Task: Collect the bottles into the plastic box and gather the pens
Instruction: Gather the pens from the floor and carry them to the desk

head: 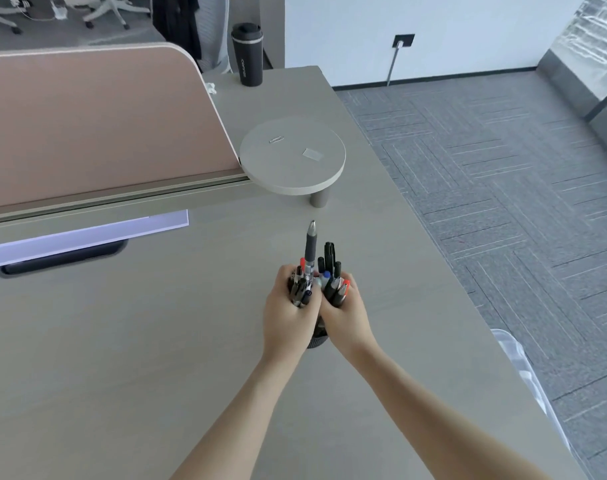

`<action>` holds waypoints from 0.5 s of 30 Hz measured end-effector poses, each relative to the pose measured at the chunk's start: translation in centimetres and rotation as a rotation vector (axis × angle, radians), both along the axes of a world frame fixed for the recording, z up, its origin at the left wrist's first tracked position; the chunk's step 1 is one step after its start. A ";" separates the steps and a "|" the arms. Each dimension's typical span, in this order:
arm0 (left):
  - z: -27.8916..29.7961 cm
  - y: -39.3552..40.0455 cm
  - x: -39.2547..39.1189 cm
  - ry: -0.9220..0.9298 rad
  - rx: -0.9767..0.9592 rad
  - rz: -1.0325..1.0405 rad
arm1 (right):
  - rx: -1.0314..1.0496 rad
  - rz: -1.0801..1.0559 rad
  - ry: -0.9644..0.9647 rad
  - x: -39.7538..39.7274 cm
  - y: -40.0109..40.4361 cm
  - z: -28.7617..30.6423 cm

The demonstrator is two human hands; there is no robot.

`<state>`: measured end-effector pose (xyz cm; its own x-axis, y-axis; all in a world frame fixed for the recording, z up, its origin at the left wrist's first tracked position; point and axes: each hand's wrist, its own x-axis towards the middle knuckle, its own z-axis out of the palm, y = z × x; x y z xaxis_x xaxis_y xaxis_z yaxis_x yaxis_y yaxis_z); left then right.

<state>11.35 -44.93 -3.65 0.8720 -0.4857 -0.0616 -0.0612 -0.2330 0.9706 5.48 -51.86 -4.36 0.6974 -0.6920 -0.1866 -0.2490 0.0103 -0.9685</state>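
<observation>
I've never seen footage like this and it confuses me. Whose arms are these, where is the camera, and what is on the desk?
There is no machine here. A person wears a camera on their head, so this single picture looks forward and down at their own two bare arms. The left hand and the right hand each grip a bunch of pens, tips up, over a dark pen holder standing on the grey desk. Farther back, a black travel mug stands near the desk's far end, and a paper clip lies on a small round shelf. A clear plastic box peeks in past the desk's right edge.
</observation>
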 end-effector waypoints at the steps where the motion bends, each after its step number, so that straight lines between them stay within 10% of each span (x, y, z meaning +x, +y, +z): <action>1: 0.1 0.1 -0.2 -0.001 -0.011 -0.003 | 0.010 0.005 -0.021 -0.1 -0.2 0.1; 15: -1.7 0.8 0.4 -0.043 -0.030 -0.016 | 0.093 0.057 -0.113 -0.9 -0.3 -0.7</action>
<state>11.76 -44.13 -5.39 0.8658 -0.5003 -0.0095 -0.1064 -0.2026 0.9735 4.61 -52.20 -5.05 0.7552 -0.6341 -0.1664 -0.1415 0.0902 -0.9858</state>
